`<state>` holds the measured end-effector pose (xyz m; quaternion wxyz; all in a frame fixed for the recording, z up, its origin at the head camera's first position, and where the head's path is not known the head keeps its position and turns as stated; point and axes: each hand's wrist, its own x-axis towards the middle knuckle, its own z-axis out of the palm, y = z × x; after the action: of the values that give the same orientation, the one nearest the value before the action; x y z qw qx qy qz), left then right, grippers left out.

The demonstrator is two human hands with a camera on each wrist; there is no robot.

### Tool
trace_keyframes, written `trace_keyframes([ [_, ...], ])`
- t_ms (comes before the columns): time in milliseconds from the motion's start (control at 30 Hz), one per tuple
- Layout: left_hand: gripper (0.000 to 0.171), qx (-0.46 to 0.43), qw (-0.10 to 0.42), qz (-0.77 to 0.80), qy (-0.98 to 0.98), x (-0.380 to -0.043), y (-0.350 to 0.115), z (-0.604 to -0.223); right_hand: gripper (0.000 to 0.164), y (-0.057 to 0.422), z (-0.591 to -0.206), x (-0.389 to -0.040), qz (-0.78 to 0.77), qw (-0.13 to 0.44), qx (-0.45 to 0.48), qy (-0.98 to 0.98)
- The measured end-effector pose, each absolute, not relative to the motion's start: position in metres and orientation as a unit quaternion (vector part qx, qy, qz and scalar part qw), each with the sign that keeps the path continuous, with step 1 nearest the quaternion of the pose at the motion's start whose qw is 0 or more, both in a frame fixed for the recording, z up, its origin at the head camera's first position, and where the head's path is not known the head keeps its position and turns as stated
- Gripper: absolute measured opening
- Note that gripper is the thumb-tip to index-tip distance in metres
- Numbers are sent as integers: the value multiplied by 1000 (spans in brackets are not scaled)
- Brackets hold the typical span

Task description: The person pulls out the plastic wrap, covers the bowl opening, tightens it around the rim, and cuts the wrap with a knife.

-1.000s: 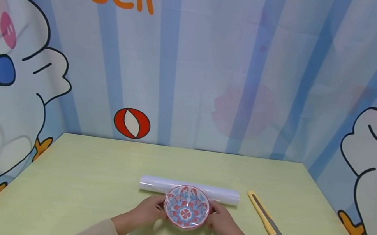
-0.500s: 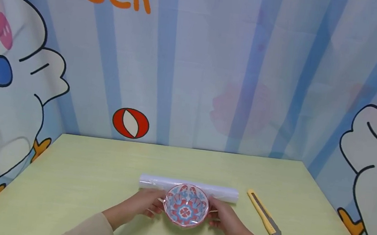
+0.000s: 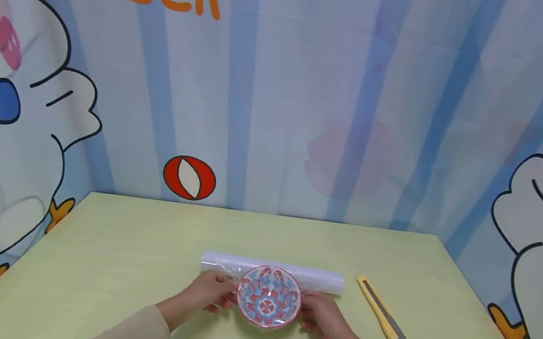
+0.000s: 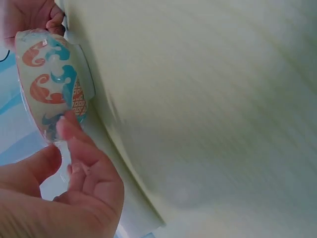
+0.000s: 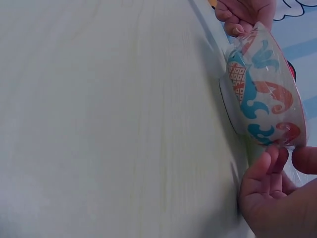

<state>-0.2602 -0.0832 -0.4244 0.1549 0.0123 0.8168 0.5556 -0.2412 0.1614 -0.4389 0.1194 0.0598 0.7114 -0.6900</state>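
A bowl [image 3: 268, 298] with a red, blue and white pattern stands upright on the table, clear plastic wrap [image 5: 270, 64] stretched over its mouth and down its outer wall. On its left side, my left hand [image 3: 208, 292] has thumb and forefinger at the wrap by the rim; the forefinger tip overlaps the wall in the left wrist view. Opposite, my right hand [image 3: 328, 319] pinches the wrap just below the rim, its fingers curled. Behind the bowl lies a white roll of plastic wrap [image 3: 321, 281], its middle partly hidden by the bowl.
A yellow and grey utility knife [image 3: 381, 314] lies on the pale green table [image 3: 141, 233], to the right of the roll. Behind the table's far edge hangs a striped blue curtain [image 3: 301, 94] printed with cartoon ducks.
My left hand has shifted slightly away from the bowl, then back in. My right fingers spread a little and then drew together at its side. Bowl, roll and knife stay in place.
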Motion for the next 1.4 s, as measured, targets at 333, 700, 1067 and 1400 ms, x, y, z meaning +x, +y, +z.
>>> trace_keyframes([
  [333,14,55,67,477,874,-253,-74,-426,33,153,-438,-240,-656,51,119,744],
  [700,37,126,-3,384,915,-234,-84,-409,31,164,-424,-217,-539,-35,51,840],
  [1067,82,217,91,366,900,-221,-67,-408,44,144,-419,-215,-462,-6,-42,886],
  [1400,124,161,98,353,917,-211,-48,-419,43,143,-421,-213,-522,19,-18,853],
])
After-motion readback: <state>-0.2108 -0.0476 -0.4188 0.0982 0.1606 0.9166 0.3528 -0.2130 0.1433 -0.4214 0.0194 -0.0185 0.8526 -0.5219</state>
